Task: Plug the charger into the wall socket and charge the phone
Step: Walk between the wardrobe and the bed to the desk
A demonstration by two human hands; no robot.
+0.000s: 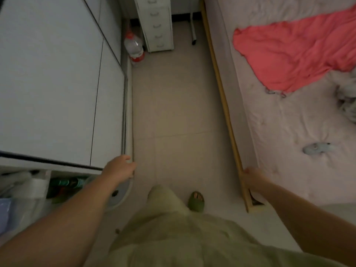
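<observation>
Head view is showing a person walking a narrow floor (pixel 173 105) aisle between a white wardrobe (pixel 57 83) and a bed (pixel 289 132). The left hand (pixel 120 167) is hanging loosely curled and holding nothing, likely swinging in stride; the right hand (pixel 254 177) is trailing by the bed's wooden rail (pixel 221 89), fingers unclear. No charger, phone or socket is showing, so their orientation cannot be told.

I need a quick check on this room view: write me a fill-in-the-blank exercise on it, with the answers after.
1. The left hand rests on the edge of the white ____.
2. The cloth spread on the bed is coloured ____.
3. The plastic bottle stands on the floor beside the white ____ unit.
4. The right hand touches the bed's ____ frame.

Answers: wardrobe; pink; drawer; wooden
</observation>
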